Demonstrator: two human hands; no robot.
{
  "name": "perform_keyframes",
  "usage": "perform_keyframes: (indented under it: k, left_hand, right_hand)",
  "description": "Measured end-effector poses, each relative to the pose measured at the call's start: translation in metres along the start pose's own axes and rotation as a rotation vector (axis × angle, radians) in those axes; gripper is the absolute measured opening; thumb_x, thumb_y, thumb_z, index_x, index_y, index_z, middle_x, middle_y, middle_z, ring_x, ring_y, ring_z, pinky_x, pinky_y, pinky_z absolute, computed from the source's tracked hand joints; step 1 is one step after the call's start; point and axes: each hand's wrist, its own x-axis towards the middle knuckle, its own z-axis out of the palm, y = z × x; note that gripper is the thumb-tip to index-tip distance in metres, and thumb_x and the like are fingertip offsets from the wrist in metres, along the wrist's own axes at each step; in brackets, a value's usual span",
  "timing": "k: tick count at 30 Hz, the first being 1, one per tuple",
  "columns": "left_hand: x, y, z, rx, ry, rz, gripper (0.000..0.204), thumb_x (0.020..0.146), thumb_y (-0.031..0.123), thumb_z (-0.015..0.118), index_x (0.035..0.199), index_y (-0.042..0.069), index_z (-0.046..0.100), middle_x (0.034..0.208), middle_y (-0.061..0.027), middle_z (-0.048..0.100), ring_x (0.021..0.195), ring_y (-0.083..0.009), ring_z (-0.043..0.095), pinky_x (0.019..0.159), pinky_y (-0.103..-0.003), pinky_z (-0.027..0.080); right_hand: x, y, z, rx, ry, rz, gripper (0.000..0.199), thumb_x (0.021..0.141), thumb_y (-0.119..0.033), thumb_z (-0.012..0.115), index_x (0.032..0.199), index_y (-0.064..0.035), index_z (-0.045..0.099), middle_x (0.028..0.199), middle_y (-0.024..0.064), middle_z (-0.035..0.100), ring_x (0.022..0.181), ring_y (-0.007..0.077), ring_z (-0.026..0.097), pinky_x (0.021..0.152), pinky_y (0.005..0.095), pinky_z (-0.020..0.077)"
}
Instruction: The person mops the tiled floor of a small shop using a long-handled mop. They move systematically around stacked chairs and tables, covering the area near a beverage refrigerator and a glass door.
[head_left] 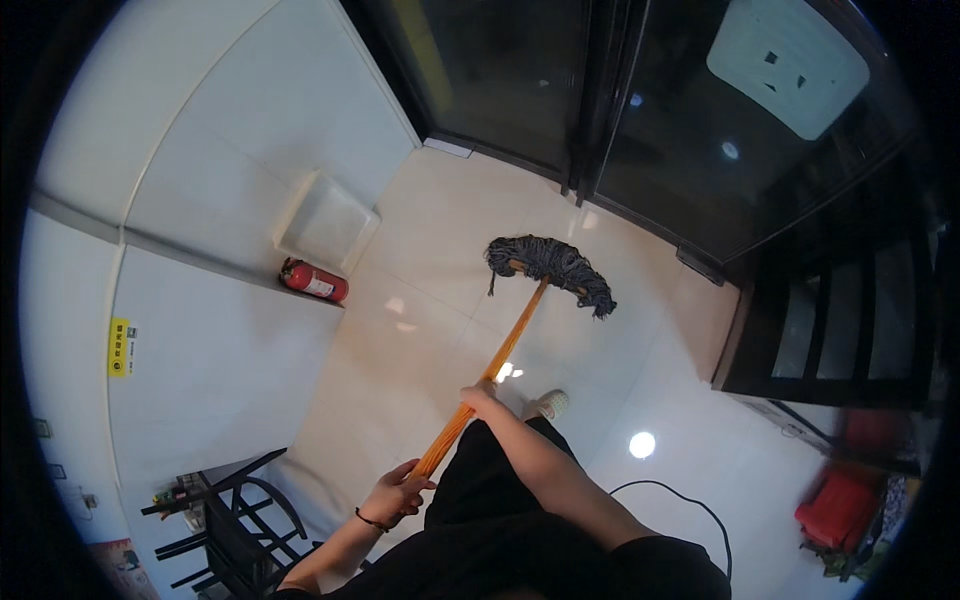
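Note:
Both hands grip one mop, whose wooden handle slants from near my body up toward the far floor. My left hand, with a dark bracelet at its wrist, is closed around the near end of the handle. Farther along, my right hand wraps the shaft at about its middle. Dark grey strands form the mop head, which lies spread on the shiny pale tiles short of the glass doors.
Dark-framed glass doors stand ahead. Along the left wall are a red fire extinguisher and a whitish plastic bin. A black chair is at lower left, a dark shelf at right, and a black cable crosses the floor.

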Motion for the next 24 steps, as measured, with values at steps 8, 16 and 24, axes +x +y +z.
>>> perform_keyframes:
  k: [8, 16, 24]
  left_hand:
    - [0.041, 0.070, 0.044, 0.253, 0.055, 0.084, 0.049, 0.074, 0.005, 0.054, 0.120, 0.004, 0.036, 0.075, -0.0053, 0.053, 0.045, -0.0066, 0.038, 0.038, -0.017, 0.030]
    - [0.170, 0.153, 0.121, 0.001, -0.272, -0.246, 0.060, 0.078, 0.008, 0.052, 0.128, 0.012, 0.020, 0.087, -0.0077, 0.051, 0.058, -0.0087, 0.046, 0.046, -0.019, 0.041]
    - [0.218, 0.321, 0.051, 0.488, 0.070, -0.076, 0.060, 0.070, 0.000, 0.055, 0.125, 0.008, 0.032, 0.066, -0.0033, 0.050, 0.045, -0.0071, 0.039, 0.037, -0.018, 0.032]
  right_hand:
    - [0.051, -0.062, -0.018, 0.109, -0.008, -0.108, 0.037, 0.069, -0.007, 0.050, 0.101, 0.0015, 0.034, 0.078, 0.0126, 0.049, 0.060, 0.0228, 0.054, 0.048, 0.0383, 0.0460]
    - [0.124, -0.174, -0.116, 0.589, -0.283, -0.058, 0.026, 0.068, -0.005, 0.058, 0.087, 0.0008, 0.042, 0.068, 0.0111, 0.049, 0.052, 0.0221, 0.051, 0.048, 0.0343, 0.0484]
    - [0.197, -0.277, 0.014, 0.523, -0.330, 0.005, 0.014, 0.069, -0.007, 0.053, 0.079, -0.0012, 0.045, 0.065, 0.0105, 0.053, 0.059, 0.0227, 0.056, 0.049, 0.0307, 0.0460]
